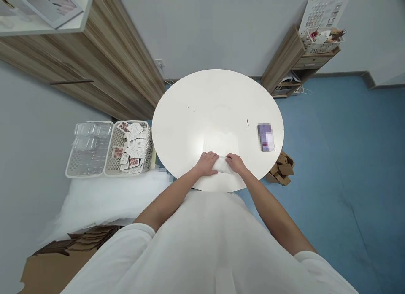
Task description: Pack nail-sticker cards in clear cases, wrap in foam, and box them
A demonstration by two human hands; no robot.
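Note:
At the near side of the round white table (218, 91), both hands hold a small white bundle (224, 165) that looks rolled or folded. My left hand (207, 163) covers its left end, fingers curved over it and pressed against it. At its upper right edge, my right hand (236, 162) grips with thumb and fingers together. A thin, see-through sheet (220, 143) seems to lie flat on the tabletop just beyond the bundle. What is inside the bundle cannot be seen.
A phone-like object (266, 138), blurred, lies at the table's right. Left of the table stand a basket of printed cards (147, 152) and a basket of clear plastic boxes (68, 169), beside white sheets (117, 192). A carton of cardboard pieces (281, 169) sits on the floor.

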